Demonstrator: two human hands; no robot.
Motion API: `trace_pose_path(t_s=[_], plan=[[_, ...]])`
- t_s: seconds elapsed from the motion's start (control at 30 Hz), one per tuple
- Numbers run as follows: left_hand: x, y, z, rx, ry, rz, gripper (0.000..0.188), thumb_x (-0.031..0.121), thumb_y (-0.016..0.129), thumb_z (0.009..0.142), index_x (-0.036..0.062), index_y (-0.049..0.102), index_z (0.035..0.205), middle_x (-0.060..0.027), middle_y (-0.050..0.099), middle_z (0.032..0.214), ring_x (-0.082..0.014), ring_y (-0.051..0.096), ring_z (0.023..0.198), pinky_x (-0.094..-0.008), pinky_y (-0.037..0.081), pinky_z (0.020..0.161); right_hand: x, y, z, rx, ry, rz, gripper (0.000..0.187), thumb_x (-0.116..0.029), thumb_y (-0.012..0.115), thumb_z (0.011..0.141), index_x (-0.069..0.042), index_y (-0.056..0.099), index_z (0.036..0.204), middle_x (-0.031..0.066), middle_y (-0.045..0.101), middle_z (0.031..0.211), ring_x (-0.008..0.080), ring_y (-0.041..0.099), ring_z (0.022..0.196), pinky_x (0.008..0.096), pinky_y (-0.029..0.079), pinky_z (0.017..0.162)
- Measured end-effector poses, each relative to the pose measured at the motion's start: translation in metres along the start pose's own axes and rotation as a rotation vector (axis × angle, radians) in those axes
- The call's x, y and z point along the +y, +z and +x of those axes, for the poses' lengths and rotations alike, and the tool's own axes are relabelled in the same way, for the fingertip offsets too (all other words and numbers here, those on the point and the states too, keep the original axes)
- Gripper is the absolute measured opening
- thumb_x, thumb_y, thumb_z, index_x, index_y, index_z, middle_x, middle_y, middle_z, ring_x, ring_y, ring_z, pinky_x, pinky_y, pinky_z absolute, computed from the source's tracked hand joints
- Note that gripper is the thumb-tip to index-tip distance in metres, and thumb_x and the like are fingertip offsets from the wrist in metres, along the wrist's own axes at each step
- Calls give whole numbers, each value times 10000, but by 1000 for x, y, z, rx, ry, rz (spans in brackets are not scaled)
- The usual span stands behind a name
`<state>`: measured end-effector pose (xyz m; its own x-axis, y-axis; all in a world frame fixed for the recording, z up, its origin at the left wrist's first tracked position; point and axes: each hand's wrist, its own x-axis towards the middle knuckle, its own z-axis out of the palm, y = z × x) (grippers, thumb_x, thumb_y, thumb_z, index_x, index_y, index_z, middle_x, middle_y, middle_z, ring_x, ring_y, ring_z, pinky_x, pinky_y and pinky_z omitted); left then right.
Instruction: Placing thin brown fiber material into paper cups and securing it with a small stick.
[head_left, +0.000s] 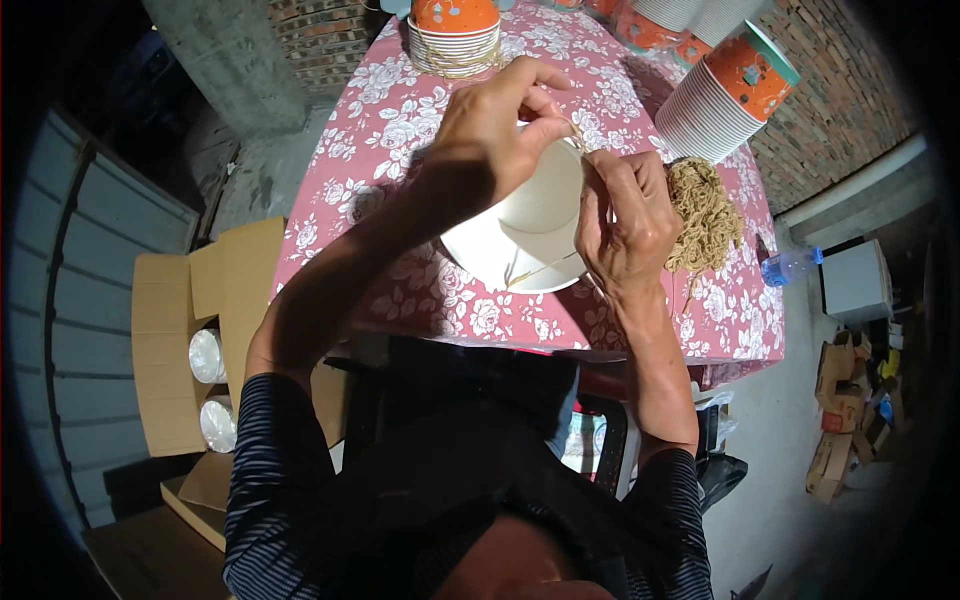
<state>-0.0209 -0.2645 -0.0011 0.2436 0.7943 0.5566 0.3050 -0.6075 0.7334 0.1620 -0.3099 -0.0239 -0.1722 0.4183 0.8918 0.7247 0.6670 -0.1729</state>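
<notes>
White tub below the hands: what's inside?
Only white interior shows in the white tub, with a thin string across its near side. The left hand and right hand hide parts; anything there can't be seen.

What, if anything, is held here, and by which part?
A thin tan string, pinched by the left hand and right hand close together above the white tub; whether either grip is at an end cannot be told.

One round white tub [478, 245] is noted on the desk [740, 325], near the front edge, mouth turned upward, interior plain and partly hidden. One thin tan strand [547, 268] is extended over the mouth's near part; its full course cannot be traced.
</notes>
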Motion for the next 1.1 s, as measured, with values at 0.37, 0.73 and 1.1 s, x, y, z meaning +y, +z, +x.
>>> trace_pose_path(t_s=[0.37,0.73,1.1], plan=[[1,-28,19,-334,-290,-472,366,130,712,966,-34,596,1273,-116,758,1039,-115,698,958,-258,549,836,0,0,10,-153,-10,-99,235,22,760,796,-55,742,1018,87,557,774,211,590,648,340,459,547],[-8,-9,7,-202,104,-140,231,9,699,939,-16,675,1168,-109,776,1065,-157,716,1056,-313,564,932,6,6,14,-81,38,95,145,-5,766,839,-38,733,976,106,573,775,217,587,626,326,440,525],[-9,-8,5,-178,57,-181,186,42,723,937,-10,729,1116,-68,750,974,-137,714,918,-272,572,829,2,2,13,-89,515,552,132,-66,707,968,37,715,1050,42,667,809,94,611,731,264,482,605]])
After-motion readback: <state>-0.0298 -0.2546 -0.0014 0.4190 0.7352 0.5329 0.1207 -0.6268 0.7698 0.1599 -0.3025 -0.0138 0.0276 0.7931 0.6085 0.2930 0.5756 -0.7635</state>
